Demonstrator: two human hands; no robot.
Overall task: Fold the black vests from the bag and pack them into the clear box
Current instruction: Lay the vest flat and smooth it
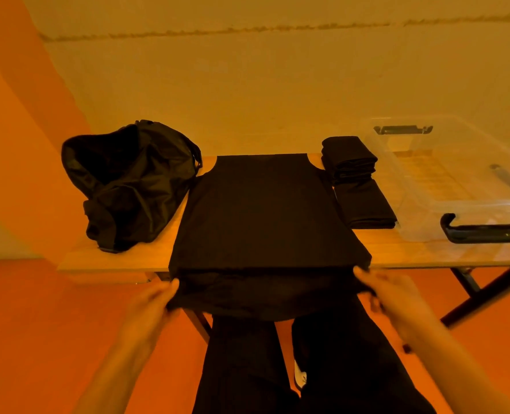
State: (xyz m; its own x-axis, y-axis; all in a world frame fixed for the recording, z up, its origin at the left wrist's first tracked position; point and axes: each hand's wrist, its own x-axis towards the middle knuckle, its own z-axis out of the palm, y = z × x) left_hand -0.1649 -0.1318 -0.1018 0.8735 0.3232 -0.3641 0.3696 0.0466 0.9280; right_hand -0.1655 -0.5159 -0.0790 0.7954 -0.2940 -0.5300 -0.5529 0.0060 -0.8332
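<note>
A black vest (262, 210) lies spread flat in the middle of the wooden table (397, 249), its lower hem hanging over the front edge. My left hand (155, 306) pinches the hem's left corner and my right hand (388, 297) pinches its right corner, both just below the table edge. The black bag (128, 180) sits open and slumped at the table's left. Two stacks of folded black vests (358, 180) lie to the right of the spread vest. The clear box (456, 180) stands at the far right with nothing visible inside it.
The clear box has dark latch handles at its far end (403, 130) and near end (486, 231). A plain wall runs behind the table. Black folding table legs (471, 297) show below right, above an orange floor. My dark trousers fill the bottom middle.
</note>
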